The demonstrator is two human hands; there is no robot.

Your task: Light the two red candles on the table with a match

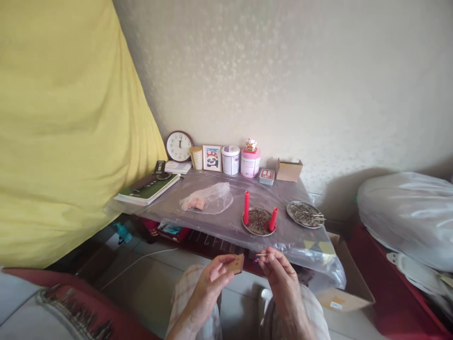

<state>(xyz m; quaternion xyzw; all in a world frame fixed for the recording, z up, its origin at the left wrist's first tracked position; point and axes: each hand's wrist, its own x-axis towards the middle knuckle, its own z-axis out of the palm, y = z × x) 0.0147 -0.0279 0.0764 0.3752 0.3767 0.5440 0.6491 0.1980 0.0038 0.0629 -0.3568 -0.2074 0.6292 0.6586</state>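
Between the thumb and fingers of my left hand (211, 282) is a small brown matchbox (236, 264). My right hand (282, 276) pinches a thin matchstick (262, 255), its coloured tip pointing left toward the box; the two are apart. Both hands are in front of the table's near edge, above my lap. Beyond them, a tall red candle (247, 208) and a shorter, slightly tilted red candle (273, 219) stand on a round metal plate (260, 232). I see no flame on either candle. Farther right, a second plate (293, 218) holds many loose matchsticks (307, 213).
A plastic sheet covers the table (219, 224). On it are a clear plastic bag (215, 197), a green book (148, 189), a clock (180, 146), tubs and a framed panda picture (212, 159). A cardboard box (348, 278) stands right; yellow cloth (71, 118) hangs left.
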